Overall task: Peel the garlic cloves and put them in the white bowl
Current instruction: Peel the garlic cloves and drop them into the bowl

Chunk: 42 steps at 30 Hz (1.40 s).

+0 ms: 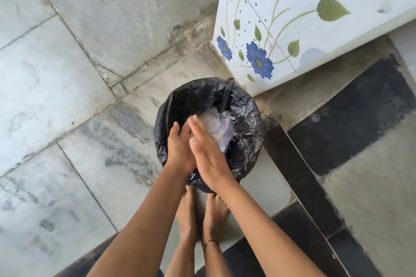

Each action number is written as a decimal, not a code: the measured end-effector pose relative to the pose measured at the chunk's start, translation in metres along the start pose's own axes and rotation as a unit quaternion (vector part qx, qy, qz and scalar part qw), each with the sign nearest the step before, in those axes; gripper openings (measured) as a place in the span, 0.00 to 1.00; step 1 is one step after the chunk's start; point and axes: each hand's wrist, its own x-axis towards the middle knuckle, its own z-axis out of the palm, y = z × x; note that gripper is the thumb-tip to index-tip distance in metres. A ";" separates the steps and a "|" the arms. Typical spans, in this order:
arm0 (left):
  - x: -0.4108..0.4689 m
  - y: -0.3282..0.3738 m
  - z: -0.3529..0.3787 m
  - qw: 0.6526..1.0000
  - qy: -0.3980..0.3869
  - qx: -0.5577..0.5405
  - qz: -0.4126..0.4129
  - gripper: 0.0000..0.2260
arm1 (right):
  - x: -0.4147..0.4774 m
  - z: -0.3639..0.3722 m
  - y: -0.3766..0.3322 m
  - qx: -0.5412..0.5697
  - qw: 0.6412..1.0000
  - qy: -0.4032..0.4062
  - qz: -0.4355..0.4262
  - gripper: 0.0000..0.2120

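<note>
Bare forearms (137, 229) reach forward from the lower edge, meeting above a bin (247, 123) lined with crinkled black plastic. The left hand (180, 150) is spread, fingers straight and pointing away. The right hand (208, 157) lies flat across its palm, fingers straight and together. Neither grip holds anything. Just beyond the fingertips, inside the bin, sits a heap of pale papery peelings (217, 127), white with a faint purple tint. Below the wrists, two bare feet (215, 211) stand on the grey stone floor (67, 101), toes at the bin's near edge. Beyond and to the right of the right hand rises a white tiled panel (299, 29) painted with blue flowers.
</note>
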 end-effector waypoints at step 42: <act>-0.597 0.058 0.298 0.504 -0.238 0.606 0.567 0.22 | -0.503 -0.247 -0.370 -0.287 0.776 0.530 -0.185 0.21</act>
